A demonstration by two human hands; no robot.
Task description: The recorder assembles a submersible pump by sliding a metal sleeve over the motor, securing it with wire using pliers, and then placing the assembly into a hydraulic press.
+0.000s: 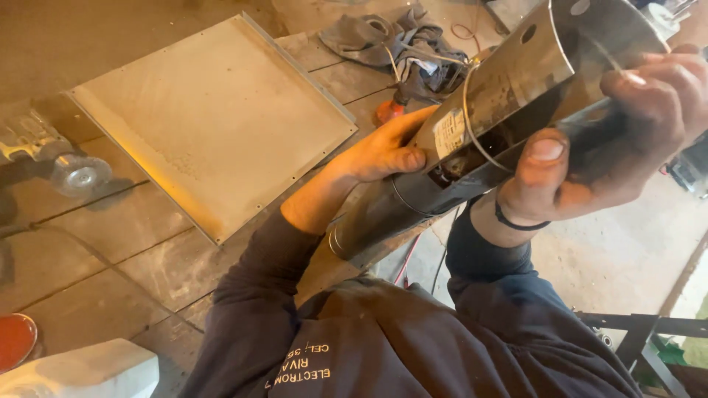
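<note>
Both hands, right (619, 140) and left (383, 151), clasp one metal tube (501, 96) beside one flat tray (214, 118).

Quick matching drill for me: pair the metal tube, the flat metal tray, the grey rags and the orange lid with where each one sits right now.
Things:
1. metal tube
2. flat metal tray
3. grey rags
4. orange lid

Places:
A. bottom left edge of the view
B. gripped by the left hand and right hand
C. bunched at the top, beyond the tube
D. lying flat on the workbench, upper left

Pairs: 1-B, 2-D, 3-C, 4-A
</note>
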